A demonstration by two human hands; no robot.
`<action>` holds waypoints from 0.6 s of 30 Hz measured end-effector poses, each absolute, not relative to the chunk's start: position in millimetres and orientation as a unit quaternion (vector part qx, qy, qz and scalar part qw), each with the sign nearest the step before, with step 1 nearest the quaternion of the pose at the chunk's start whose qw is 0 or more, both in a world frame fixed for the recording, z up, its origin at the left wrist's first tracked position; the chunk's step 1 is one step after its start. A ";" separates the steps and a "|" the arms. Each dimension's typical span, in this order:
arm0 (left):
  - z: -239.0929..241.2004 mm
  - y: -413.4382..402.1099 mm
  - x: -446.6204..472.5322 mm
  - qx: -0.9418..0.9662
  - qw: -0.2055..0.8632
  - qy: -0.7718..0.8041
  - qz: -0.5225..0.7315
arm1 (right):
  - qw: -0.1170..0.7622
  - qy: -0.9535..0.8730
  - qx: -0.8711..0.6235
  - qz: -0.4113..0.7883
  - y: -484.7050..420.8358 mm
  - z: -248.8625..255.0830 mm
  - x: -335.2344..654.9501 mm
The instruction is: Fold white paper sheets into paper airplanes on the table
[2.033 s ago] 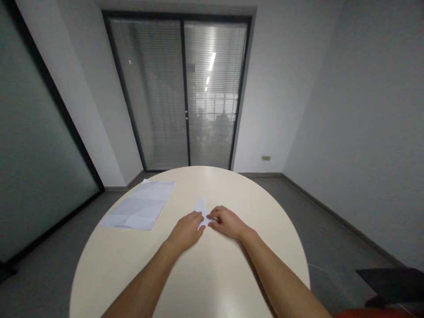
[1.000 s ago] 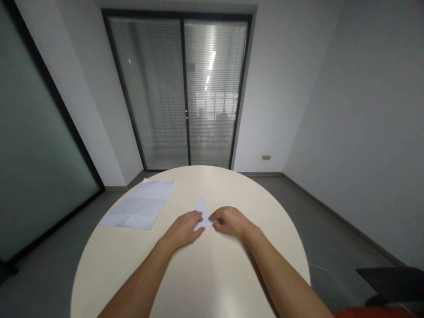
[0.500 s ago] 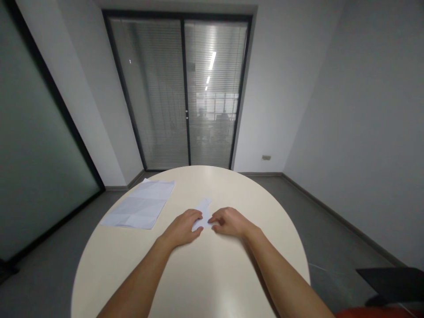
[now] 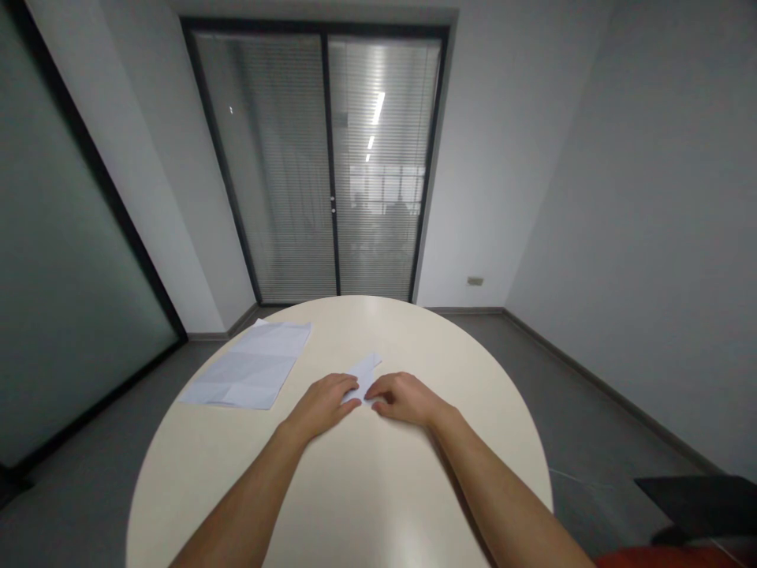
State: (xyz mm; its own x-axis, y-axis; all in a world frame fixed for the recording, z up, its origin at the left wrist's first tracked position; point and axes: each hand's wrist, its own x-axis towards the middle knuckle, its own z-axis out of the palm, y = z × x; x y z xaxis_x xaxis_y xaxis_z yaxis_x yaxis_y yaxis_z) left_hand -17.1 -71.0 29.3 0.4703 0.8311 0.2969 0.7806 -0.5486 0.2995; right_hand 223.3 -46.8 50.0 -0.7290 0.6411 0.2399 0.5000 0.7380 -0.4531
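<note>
Two bare forearms (image 4: 236, 489) come over the near part of the round table (image 4: 370, 489), whose nearest edge is outside the view. To the right of the table, low down, stand a flat black object (image 4: 698, 505) and something red (image 4: 656, 558), both cut by the border of the view. Near the middle of the table lies a small white folded paper (image 4: 362, 371), its narrow end pointing to the far rim. On its left edge rests the left hand (image 4: 325, 402), the thumb and fingers loosely spread apart. On its lower right edge is the right hand (image 4: 408, 397), with curled fingers; whether these pinch the paper, I cannot tell. From the right hand to the table's right rim extends a wide stretch of smooth surface, and a narrower one separates the left hand from the larger white sheets (image 4: 251, 369). These sheets lie at the table's far left, their outer edge close along the rim. Beyond the table's far edge stands a dark-framed glass door (image 4: 384, 173) with blinds.
</note>
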 end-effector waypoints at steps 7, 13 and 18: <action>28.4 -73.0 -16.7 0.853 0.053 0.471 0.218 | 0.169 -0.924 -0.317 0.133 -44.8 50.5 220.8; 28.2 -73.2 -17.1 0.848 0.059 0.479 0.220 | 0.165 -0.933 -0.301 0.105 -45.1 50.3 218.0; 28.5 -73.6 -17.1 0.848 0.069 0.476 0.225 | 0.165 -0.935 -0.299 0.099 -45.0 48.8 216.6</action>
